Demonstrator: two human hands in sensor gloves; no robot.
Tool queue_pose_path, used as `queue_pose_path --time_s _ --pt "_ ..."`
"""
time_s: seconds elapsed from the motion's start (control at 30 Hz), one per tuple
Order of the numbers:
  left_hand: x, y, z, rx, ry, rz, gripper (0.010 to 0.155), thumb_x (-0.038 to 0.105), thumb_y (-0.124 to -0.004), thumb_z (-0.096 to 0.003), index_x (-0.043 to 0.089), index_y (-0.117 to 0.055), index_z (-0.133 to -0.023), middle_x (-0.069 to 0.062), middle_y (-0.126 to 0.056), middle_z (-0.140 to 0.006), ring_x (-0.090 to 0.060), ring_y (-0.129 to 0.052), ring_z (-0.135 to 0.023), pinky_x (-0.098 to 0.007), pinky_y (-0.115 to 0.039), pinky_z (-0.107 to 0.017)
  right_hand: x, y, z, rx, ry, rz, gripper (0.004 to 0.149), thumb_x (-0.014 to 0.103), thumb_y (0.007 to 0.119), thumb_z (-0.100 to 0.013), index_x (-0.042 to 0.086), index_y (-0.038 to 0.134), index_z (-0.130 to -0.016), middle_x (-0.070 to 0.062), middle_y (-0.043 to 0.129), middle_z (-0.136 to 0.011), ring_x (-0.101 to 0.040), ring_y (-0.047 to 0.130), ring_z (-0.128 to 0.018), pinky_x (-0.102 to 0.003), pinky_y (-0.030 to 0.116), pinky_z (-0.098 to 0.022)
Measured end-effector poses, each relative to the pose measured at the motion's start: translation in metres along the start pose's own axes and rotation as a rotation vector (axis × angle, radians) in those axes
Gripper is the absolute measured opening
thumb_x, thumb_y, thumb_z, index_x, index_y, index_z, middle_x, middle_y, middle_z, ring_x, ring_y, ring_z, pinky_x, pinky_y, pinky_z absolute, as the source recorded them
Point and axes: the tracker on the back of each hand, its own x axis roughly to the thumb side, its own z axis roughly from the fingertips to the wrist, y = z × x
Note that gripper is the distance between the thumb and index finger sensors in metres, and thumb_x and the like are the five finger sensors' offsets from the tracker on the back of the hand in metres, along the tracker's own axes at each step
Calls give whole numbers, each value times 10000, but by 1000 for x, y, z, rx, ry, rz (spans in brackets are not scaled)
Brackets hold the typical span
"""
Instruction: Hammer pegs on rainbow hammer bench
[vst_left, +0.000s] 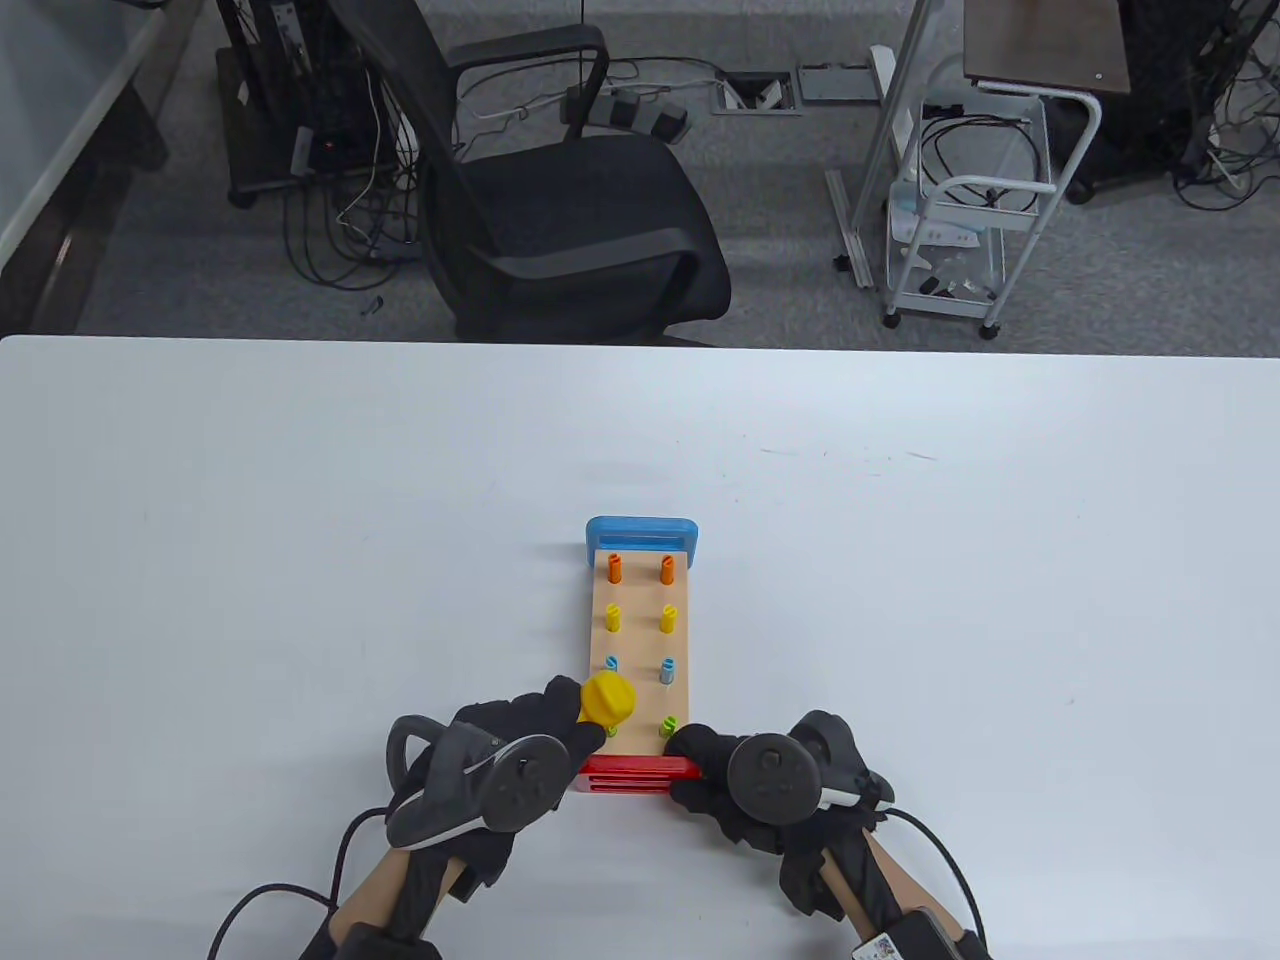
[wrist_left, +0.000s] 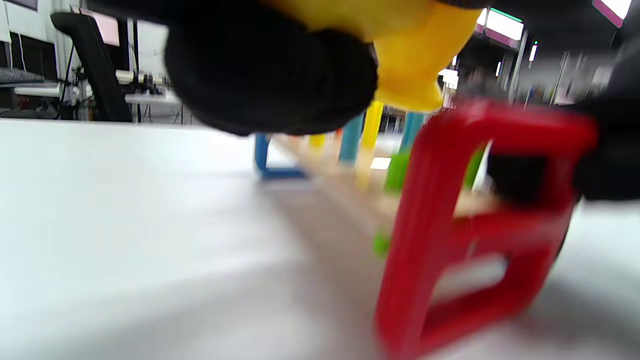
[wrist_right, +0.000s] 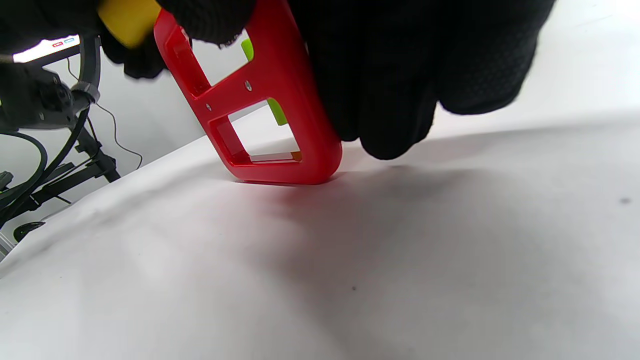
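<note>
Mid-hammering: the left hand (vst_left: 520, 745) grips the yellow toy hammer (vst_left: 608, 698) over the near-left green peg (wrist_left: 397, 171) of the wooden rainbow peg bench (vst_left: 641, 640) mid-table, the right hand (vst_left: 745, 775) holds its red end frame (vst_left: 632, 775); next, seemingly, a square downward strike.

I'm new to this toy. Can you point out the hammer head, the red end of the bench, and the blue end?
yellow hammer head (vst_left: 608, 698), table view, its rounded top
red end leg (wrist_right: 280, 100), right wrist view, its frame's crossbar
blue end leg (vst_left: 642, 532), table view, its top edge

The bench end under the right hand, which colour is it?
Red: the bench end, seen best in the right wrist view.
</note>
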Motion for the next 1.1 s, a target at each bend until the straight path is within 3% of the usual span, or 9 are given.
queue_pose_path --time_s 0.07,0.13,0.23,0.37,0.5,0.63,0.77,1.0,1.1 --pt "-1 4 6 146 -12 95 667 535 -520 -555 72 -753 -976 -72 -1057 -567 -231 -1057 -255 -322 -880 -177 0 0 0 0 0 1 533 404 582 -588 99 510 -1019 -231 830 -954 -425 890 -775 -612 738 -587" --pt "0 11 8 36 -14 33 667 545 -495 -571 92 -702 -1015 -65 -1027 -625 -232 -1042 -319 -321 -870 -230 0 0 0 1 0 0 532 404 582 -589 100 509 -1020 -231 832 -953 -425 889 -776 -612 737 -588" --pt "-2 20 16 247 -39 138 670 545 -505 -563 89 -718 -1006 -67 -1036 -612 -235 -1048 -304 -324 -874 -217 0 0 0 1 -1 -2 533 404 583 -588 99 509 -1019 -231 830 -954 -426 889 -775 -612 736 -588" --pt "4 -1 1 -9 19 -32 669 544 -487 -559 99 -719 -1001 -51 -1047 -605 -213 -1064 -296 -313 -888 -205 0 0 0 1 -1 -2 533 405 582 -589 99 508 -1019 -231 829 -955 -425 889 -775 -612 736 -588" --pt "2 6 5 11 -9 54 666 548 -502 -570 93 -714 -1007 -65 -1032 -613 -230 -1045 -305 -322 -871 -222 0 0 0 0 1 4 531 401 579 -590 97 507 -1019 -233 830 -954 -426 890 -774 -611 736 -589" --pt "0 15 13 230 -23 133 669 547 -500 -562 96 -709 -1011 -67 -1033 -620 -237 -1047 -316 -328 -873 -227 0 0 0 1 0 3 531 403 580 -589 99 506 -1018 -232 830 -954 -425 889 -776 -612 734 -590" --pt "-1 3 5 -60 21 -24 663 564 -409 -563 147 -639 -1025 23 -1010 -665 -149 -1063 -352 -267 -902 -256 0 1 0 -1 1 2 531 403 580 -589 97 507 -1017 -232 830 -953 -424 890 -774 -612 734 -590" --pt "-9 14 9 244 -4 137 667 551 -498 -557 108 -707 -1010 -59 -1033 -622 -235 -1047 -317 -329 -873 -231 0 1 -1 2 -3 -4 532 404 582 -588 98 508 -1016 -232 831 -953 -425 888 -776 -613 732 -591" --pt "-4 3 -1 11 14 42 663 538 -524 -561 91 -744 -999 -85 -1052 -598 -257 -1052 -292 -344 -872 -212 0 1 -1 1 -3 -3 532 404 582 -588 97 507 -1016 -234 832 -952 -426 890 -774 -611 733 -592"
